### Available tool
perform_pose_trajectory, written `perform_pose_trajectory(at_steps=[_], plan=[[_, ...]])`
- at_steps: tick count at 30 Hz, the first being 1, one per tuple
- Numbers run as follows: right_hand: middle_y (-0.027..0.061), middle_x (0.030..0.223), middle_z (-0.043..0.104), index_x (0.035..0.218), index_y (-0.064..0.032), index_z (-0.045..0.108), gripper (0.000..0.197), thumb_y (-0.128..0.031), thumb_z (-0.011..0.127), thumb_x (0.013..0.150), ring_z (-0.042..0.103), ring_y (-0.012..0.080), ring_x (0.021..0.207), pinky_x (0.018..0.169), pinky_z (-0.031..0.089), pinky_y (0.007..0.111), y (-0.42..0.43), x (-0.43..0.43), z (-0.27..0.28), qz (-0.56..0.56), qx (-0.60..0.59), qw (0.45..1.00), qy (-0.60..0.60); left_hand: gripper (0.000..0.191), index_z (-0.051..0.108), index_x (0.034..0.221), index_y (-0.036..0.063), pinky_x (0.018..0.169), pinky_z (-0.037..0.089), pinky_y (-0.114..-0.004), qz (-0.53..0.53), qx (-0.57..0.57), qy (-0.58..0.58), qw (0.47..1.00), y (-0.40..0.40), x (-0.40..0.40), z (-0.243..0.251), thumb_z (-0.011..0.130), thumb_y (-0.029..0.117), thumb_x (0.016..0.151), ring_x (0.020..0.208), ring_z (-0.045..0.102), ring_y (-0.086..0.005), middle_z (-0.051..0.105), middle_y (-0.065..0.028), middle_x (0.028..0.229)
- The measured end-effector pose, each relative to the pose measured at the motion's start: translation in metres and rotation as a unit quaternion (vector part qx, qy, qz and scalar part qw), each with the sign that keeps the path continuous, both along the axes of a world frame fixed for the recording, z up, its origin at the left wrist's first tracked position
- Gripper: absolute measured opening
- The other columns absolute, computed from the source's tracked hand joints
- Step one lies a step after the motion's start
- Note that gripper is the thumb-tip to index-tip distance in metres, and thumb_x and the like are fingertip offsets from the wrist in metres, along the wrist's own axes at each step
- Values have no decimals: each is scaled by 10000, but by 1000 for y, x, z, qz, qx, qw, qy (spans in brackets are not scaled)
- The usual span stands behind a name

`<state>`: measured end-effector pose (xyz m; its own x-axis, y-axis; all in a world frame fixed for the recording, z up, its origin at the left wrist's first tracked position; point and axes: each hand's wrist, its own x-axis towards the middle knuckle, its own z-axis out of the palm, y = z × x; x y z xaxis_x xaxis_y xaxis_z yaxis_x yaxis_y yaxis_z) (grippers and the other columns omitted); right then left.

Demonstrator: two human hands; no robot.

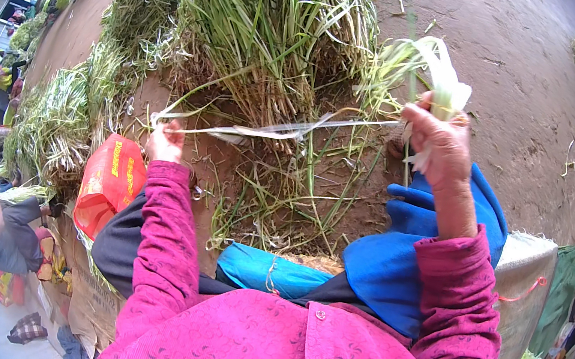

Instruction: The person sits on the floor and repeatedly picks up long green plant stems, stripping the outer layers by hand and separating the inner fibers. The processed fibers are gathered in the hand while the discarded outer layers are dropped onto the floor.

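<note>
My left hand (167,142) pinches the end of thin pale strands (250,131) in its fingertips. The strands stretch across to my right hand (444,143), which is raised and closed around a whitish-green looped bundle (446,80). Whether that bundle is peeled leaf or plastic strip, I cannot tell. Beyond the strands, a large heap of long green leafy stalks (268,22) with pale stems and brown root ends sits on the earthen floor. Loose stalks and trimmings (284,196) lie scattered between my legs.
A red bag with yellow writing (112,184) stands by my left leg. A blue cloth (391,277) covers my right leg, near a pale sack (521,281). More stalks (54,123) lie at left. Other people (8,230) sit along the left side.
</note>
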<state>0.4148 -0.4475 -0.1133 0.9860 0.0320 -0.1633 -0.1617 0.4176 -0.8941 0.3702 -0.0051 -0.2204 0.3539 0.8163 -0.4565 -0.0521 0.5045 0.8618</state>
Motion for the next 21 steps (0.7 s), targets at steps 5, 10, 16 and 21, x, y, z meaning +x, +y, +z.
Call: perform_pose_trajectory(at_steps=[5, 10, 16, 21], plan=[[-10, 547, 511, 759, -35, 573, 66, -47, 613, 708, 420, 36, 422, 360, 314, 179, -13, 12, 5, -67, -209, 973, -71, 110, 471, 818, 12, 510, 502, -273, -51, -21, -20, 998, 24, -32, 4, 515, 104, 776, 613, 575, -185, 560, -96, 709], [-23, 546, 511, 766, -40, 597, 64, -92, 604, 730, 410, 38, 422, 380, 326, 205, 15, 1, -18, 18, -396, 911, -112, 123, 488, 845, -4, 547, 499, -294, -280, -58, -111, 952, -90, -4, 28, 477, 116, 821, 639, 579, -192, 580, -135, 773], [33, 659, 596, 783, -48, 550, 101, -142, 579, 763, 376, 30, 374, 327, 290, 157, 45, -23, -36, 192, -84, 966, 150, 131, 513, 841, 30, 550, 502, -276, -373, -79, -102, 919, -210, 29, 64, 479, 156, 834, 675, 606, -188, 603, -119, 790], [30, 641, 585, 838, -48, 529, 137, -147, 585, 761, 418, 35, 409, 340, 314, 165, 48, -31, -36, 241, -12, 954, 177, 114, 482, 837, 36, 500, 500, -262, -402, -94, -115, 904, -248, 49, 66, 488, 150, 832, 635, 608, -189, 591, -101, 755]])
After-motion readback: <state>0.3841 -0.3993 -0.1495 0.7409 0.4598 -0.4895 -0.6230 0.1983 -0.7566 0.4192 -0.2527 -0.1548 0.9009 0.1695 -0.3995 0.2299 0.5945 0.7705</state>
